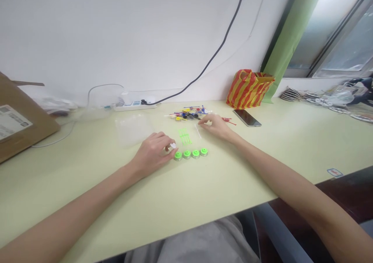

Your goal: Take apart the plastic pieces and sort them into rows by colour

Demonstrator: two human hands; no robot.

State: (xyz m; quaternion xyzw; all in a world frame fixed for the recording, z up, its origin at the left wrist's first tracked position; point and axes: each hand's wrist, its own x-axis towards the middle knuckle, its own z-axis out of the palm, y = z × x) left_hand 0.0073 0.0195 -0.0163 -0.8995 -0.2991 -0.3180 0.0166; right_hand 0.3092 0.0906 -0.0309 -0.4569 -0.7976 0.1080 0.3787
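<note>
My left hand (155,152) is closed, pinching a small white round piece (173,145) between thumb and fingers. Just right of it stands a row of several small clear pots with bright green tops (187,154). Behind the row lie thin green plastic sticks (185,136), side by side. My right hand (215,127) rests at the right edge of a pile of small coloured plastic parts and sticks (189,115). Its fingertips are drawn together; whatever is between them is too small to make out. A white stick (198,131) lies on the table just below those fingertips.
Behind the hands are a clear plastic sheet or bag (132,130) and a white power strip (135,105) with a black cable. A phone (247,117) and a red-and-yellow striped bag (249,88) are to the right. A cardboard box (25,115) stands far left.
</note>
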